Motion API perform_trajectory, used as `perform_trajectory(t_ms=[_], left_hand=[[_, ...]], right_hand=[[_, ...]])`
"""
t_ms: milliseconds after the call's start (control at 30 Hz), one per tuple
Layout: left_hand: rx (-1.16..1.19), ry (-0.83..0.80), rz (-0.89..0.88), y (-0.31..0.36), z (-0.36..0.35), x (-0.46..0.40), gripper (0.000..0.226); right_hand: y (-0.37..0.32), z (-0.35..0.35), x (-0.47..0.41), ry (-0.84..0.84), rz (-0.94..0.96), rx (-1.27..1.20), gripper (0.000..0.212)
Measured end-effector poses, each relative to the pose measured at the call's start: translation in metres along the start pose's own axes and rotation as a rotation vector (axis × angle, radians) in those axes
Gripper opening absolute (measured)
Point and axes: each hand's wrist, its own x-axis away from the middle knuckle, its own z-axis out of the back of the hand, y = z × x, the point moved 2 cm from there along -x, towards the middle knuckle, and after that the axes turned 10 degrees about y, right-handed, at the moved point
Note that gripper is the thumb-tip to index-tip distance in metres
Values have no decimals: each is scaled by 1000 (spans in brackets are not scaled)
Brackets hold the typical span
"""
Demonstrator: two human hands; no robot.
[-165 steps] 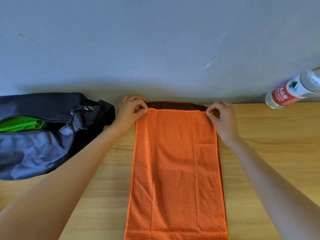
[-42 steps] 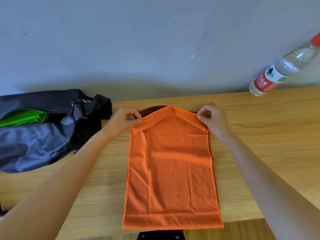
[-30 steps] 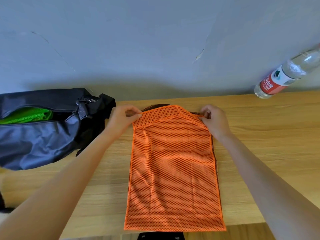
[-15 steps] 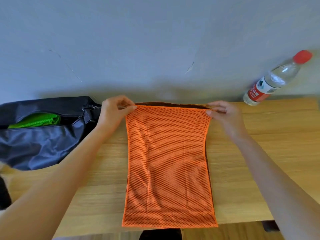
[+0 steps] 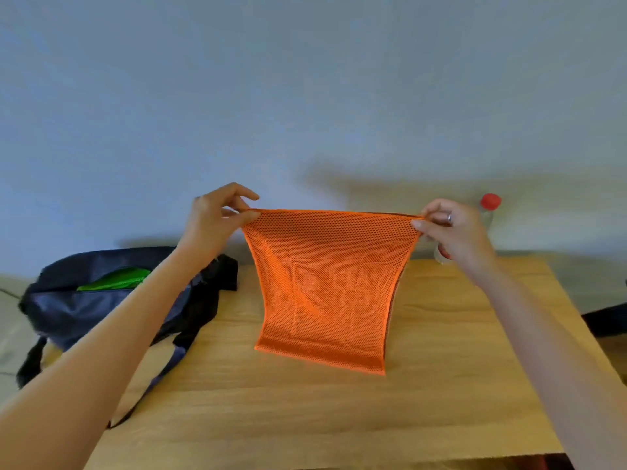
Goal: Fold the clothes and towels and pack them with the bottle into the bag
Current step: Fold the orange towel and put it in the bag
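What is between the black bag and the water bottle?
In the head view, the orange towel hangs between the bag and the bottle, pinched at its top corners by the left hand and right hand.

Bare table [image 5: 305, 412] beside bag [image 5: 84, 307], bottle [image 5: 488, 212].

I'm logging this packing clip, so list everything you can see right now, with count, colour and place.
towel: one, orange mesh, held up by its top corners over the table's middle, bottom edge near the tabletop
bag: one, dark navy, left end of table, open
green cloth: one, bright green, inside the bag's opening
bottle: one, clear with red cap, far right of table, partly behind the right hand
table: one, light wood
wall: grey, behind the table
left hand: pinches the towel's left corner
right hand: pinches the right corner, wears a ring
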Motion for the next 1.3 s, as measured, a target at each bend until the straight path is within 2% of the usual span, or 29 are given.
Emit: perform_trajectory(t_ms=[367, 533, 700, 867, 1100, 1300], left_hand=[[19, 66, -136, 105, 48, -25, 21], [127, -49, -32, 121, 58, -9, 34], [126, -141, 102, 106, 52, 40, 13], [110, -224, 233, 68, 35, 100, 10], [72, -291, 467, 13, 6, 169, 10], [88, -323, 656, -24, -18, 197, 9]], right_hand=[[-114, 56, -3, 65, 144, -57, 18], [-127, 73, 11, 2, 120, -43, 17], [-93, 72, 43, -115, 40, -27, 9], [-41, 55, 86, -217, -67, -49, 10], [22, 30, 136, -297, -313, -133, 11], [72, 13, 149, -310, -426, -56, 16]])
